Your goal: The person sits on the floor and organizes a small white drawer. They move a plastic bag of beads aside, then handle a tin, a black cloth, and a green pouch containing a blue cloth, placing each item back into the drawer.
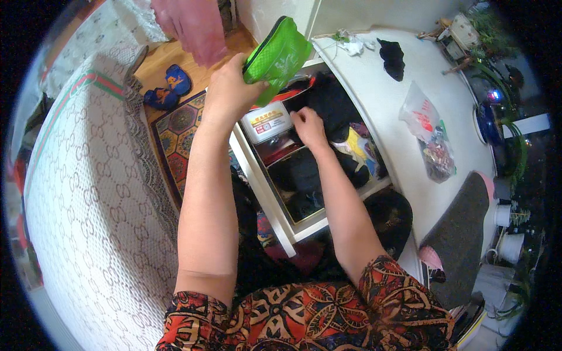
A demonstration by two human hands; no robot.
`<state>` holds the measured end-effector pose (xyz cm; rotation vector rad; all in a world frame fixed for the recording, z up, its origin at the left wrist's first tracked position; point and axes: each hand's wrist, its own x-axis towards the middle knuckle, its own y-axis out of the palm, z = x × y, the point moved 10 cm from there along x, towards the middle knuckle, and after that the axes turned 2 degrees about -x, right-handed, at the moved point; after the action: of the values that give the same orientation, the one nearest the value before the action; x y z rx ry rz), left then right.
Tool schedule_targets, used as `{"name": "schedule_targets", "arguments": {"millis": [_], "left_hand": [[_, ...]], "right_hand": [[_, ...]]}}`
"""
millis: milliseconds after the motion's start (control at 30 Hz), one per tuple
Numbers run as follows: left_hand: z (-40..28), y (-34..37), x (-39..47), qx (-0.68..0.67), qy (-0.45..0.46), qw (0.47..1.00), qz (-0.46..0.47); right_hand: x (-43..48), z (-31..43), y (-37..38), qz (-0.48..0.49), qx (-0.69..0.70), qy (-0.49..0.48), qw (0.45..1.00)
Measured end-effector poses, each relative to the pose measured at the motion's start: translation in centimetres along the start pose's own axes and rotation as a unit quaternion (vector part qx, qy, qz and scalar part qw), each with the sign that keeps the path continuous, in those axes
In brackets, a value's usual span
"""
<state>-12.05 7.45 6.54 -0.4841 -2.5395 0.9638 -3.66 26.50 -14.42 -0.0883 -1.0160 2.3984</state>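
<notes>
A bright green mesh pouch [281, 61] with a black zipper is in the grip of my left hand [229, 90], raised over the far end of an open white drawer [307, 228]. Inside the drawer, my right hand [311, 129] has its fingers curled at the right edge of a white case [268, 122] that bears writing. Whether those fingers grip the case cannot be made out. Behind the case lies a red and black item [290, 94], partly hidden by the pouch. Dark cloth items [294, 184] and a yellow, multicoloured piece [358, 147] also lie in the drawer.
On the left is a bed with a white patterned cover [92, 184]. Blue slippers [169, 90] lie beside a patterned rug [178, 145]. The white ledge [373, 109] on the right holds a black cloth [390, 59], plastic bags [432, 145] and a dark grey cushion-like item [459, 237].
</notes>
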Motion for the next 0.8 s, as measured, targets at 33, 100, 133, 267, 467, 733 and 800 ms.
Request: {"name": "schedule_targets", "arguments": {"millis": [33,100,133,267,467,733,800], "left_hand": [[-0.2,0.1,-0.1,-0.011,0.011,1.000,-0.003],[-0.3,1.0,-0.1,-0.006,0.014,1.000,0.015],[-0.3,1.5,-0.1,-0.001,0.007,1.000,0.030],[-1.0,3.2,-0.6,0.037,0.014,0.996,0.083],[-1.7,3.8,-0.8,0.068,0.017,0.994,0.082],[-1.4,3.6,-0.7,0.055,0.009,0.995,0.080],[-1.4,3.3,-0.8,0.052,0.013,0.996,0.075]], "right_hand": [[-1.0,0.7,0.6,0.043,-0.029,-0.031,0.998],[-2.5,1.6,2.1,0.127,-0.042,-0.059,0.989],[-2.8,1.5,3.2,0.177,-0.042,-0.043,0.982],[-4.4,1.3,7.2,0.346,-0.108,-0.011,0.932],[-5.5,2.1,7.7,0.367,-0.127,-0.056,0.920],[-4.6,-0.9,8.0,0.492,-0.146,0.015,0.858],[-3.6,-0.8,7.7,0.462,-0.137,0.013,0.876]]}}
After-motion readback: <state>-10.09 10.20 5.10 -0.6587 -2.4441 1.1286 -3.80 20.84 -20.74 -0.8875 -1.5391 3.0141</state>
